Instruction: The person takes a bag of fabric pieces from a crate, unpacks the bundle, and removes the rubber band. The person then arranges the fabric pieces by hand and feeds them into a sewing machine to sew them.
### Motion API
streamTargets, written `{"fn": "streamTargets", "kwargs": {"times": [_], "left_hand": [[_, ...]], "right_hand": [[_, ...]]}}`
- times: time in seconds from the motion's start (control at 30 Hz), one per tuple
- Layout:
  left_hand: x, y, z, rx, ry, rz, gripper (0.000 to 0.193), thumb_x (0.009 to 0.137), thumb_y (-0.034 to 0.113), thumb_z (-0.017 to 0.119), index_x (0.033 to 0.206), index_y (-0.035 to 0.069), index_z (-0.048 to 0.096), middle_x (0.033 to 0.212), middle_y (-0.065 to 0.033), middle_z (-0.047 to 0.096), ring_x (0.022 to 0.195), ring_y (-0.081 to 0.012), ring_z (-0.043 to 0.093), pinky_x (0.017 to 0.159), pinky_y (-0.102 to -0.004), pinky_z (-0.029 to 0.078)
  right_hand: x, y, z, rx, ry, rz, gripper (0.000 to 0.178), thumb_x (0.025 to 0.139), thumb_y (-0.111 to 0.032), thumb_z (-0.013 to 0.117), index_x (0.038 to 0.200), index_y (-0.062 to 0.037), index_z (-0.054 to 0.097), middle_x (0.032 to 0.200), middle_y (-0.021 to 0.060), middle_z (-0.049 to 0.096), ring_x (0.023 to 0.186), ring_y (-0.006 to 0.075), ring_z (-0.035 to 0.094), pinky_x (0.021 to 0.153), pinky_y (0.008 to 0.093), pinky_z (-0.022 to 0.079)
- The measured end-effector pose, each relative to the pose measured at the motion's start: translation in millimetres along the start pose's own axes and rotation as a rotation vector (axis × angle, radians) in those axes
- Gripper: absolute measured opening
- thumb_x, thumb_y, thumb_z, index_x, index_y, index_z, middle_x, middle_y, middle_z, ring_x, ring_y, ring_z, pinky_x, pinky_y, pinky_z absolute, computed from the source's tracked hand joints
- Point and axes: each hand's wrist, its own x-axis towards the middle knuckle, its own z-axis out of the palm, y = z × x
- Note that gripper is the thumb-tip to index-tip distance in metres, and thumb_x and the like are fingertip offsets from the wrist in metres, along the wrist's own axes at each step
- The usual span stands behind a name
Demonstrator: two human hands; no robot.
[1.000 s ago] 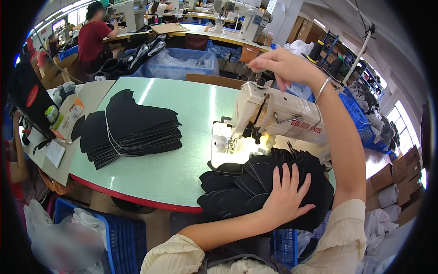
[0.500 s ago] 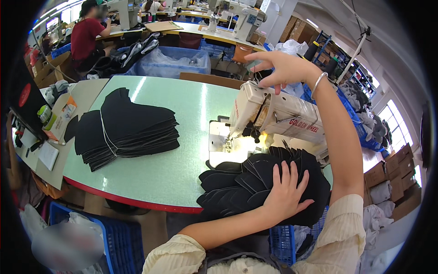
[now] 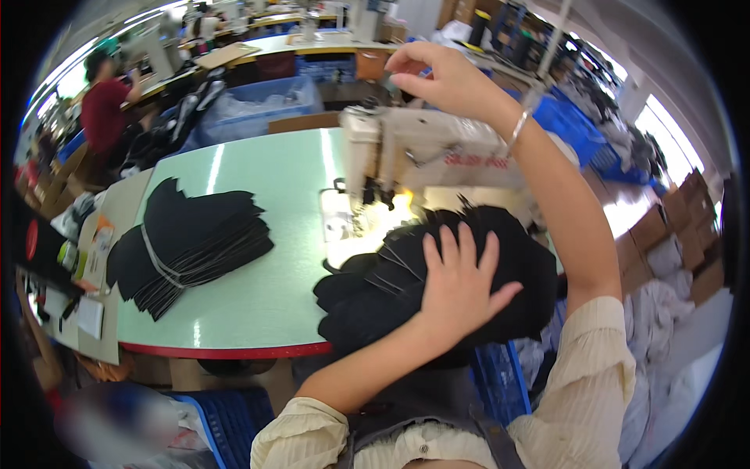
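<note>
My left hand (image 3: 461, 285) lies open with fingers spread, pressing on a thick fanned pile of black fabric pieces (image 3: 367, 301) at the table's front edge. Past the pile stands a white industrial sewing machine (image 3: 437, 148), its lamp lit by the needle area. Raised above and behind the machine head, my right hand (image 3: 445, 78) has loosely bent fingers with a gap between them; nothing shows in it. A second stack of black cut pieces (image 3: 203, 242), tied with a pale band (image 3: 156, 262), rests on the left of the green table (image 3: 301, 176).
Blue crates (image 3: 234, 422) stand below the front edge, and a big blue bin (image 3: 262, 109) with clear plastic is behind the table. At the far left a person in red (image 3: 105, 109) sits working. Brown cartons (image 3: 680, 219) and cloth heaps (image 3: 656, 320) line the right.
The view has shifted, so the table and machine sit further left. My right hand stays raised, its fingers bent more closely together. The left hand keeps its place on the black pile.
</note>
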Motion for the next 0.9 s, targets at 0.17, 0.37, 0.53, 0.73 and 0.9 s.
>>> {"fn": "streamTargets", "kwargs": {"times": [0.17,0.37,0.53,0.73,0.9], "left_hand": [[8,-14,0,0.012,-0.021,0.002,0.062,0.082,0.052,0.061,0.123,0.006,0.057,0.12,-0.0219,0.055,0.109,-0.0395,0.05,0.092,-0.0531,0.037],[15,-17,-2,-0.004,-0.041,0.037,0.058,0.085,0.046,0.06,0.126,0.005,0.056,0.114,-0.0205,0.058,0.104,-0.0368,0.055,0.091,-0.0521,0.04],[19,-7,-31,0.069,-0.015,0.144,0.055,0.084,0.028,0.066,0.13,0.003,0.05,0.137,-0.024,0.043,0.125,-0.0393,0.044,0.101,-0.0542,0.032],[-100,22,-68,-0.659,-0.276,0.294,0.019,0.071,0.015,0.07,0.085,0.004,0.067,0.084,-0.0101,0.068,0.083,-0.0239,0.067,0.07,-0.0342,0.051],[-178,0,-20,-1.509,-0.701,-0.921,0.067,0.086,0.033,0.069,0.139,0.004,0.041,0.138,-0.0137,0.048,0.128,-0.0236,0.045,0.107,-0.0415,0.036]], "right_hand": [[-152,-43,-16,-0.188,-0.033,-0.072,0.03,0.083,-0.015,0.066,0.109,-0.0019,0.061,0.111,0.0134,0.062,0.104,0.0289,0.059,0.089,0.0366,0.047],[-283,-26,-16,-0.133,-0.019,0.285,0.043,0.089,-0.027,0.059,0.123,-0.0004,0.055,0.123,0.019,0.056,0.117,0.0358,0.052,0.103,0.0408,0.039],[-267,56,-18,0.688,-0.318,0.629,0.061,0.094,-0.038,0.055,0.139,0.0004,0.041,0.138,0.0197,0.048,0.128,0.0263,0.045,0.106,0.0344,0.035],[-212,59,12,0.422,-0.378,0.464,0.079,0.088,-0.051,0.061,0.141,0.0022,0.037,0.139,0.0258,0.044,0.129,0.0331,0.044,0.107,0.037,0.036],[-178,41,28,0.347,-0.498,0.4,0.094,0.083,-0.065,0.057,0.142,0.0034,0.033,0.142,0.0274,0.04,0.131,0.0366,0.042,0.108,0.0376,0.035]]}}
